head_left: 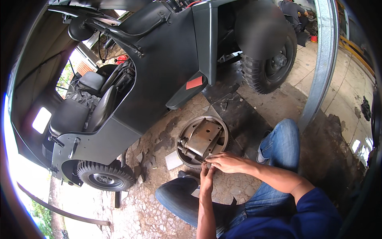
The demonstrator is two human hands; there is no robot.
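Both hands pinch at the near rim of the round rusty metal brake assembly [203, 141] on the cracked floor [151, 203] beside the dark grey vehicle [167, 63]: left hand [207, 175] under, right hand [225, 161] over, probably gripping a small part there. Next wants a steady pull.

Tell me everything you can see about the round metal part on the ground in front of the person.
The brake assembly is a round, rusty grey-brown metal disc lying on the cracked stone floor, tilted toward the person. Curved shoes line its rim, and a flat rusty plate with bars sits across its middle. Both hands, left hand and right hand, touch its near edge.
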